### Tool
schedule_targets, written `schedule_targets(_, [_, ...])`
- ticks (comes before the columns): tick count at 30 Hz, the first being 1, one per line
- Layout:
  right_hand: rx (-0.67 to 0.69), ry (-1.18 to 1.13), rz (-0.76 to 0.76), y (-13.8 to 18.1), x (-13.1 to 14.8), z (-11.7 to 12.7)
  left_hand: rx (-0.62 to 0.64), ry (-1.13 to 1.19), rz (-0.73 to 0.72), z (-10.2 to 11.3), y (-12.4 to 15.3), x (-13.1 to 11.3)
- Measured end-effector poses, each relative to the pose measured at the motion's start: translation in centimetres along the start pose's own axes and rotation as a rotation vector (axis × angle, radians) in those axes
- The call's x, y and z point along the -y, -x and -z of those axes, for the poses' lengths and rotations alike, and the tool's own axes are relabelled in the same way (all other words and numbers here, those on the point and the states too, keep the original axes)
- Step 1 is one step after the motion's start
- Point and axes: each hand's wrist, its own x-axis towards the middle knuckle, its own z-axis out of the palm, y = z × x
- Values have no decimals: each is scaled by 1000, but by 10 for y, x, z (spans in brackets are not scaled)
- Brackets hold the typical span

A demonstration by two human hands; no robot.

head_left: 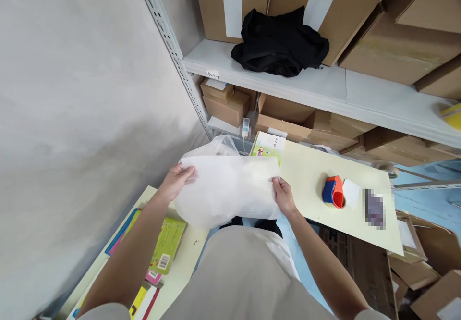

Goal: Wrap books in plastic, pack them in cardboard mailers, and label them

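Note:
Both my hands hold a white translucent plastic bag (226, 190) flat in front of my body. My left hand (177, 180) grips its left edge, fingers curled over the top corner. My right hand (284, 197) pinches its right edge. Something flat seems to lie inside the bag, but I cannot make it out. Just behind the bag, a green-and-white book (268, 147) lies on the pale yellow table (306, 176).
A blue-and-orange tape dispenser (333, 191) and a white slip (351, 192) sit on the table to the right. Colourful books (165, 245) lie on a lower surface at left. Metal shelving (324, 89) behind holds cardboard boxes and a black cloth (279, 43). Open cartons (421, 262) stand at lower right.

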Motion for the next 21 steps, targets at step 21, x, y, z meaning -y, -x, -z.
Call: schedule_targets(21, [-402,363,-145,-18,-114,172,271,-619,-227,-224,-56,46])
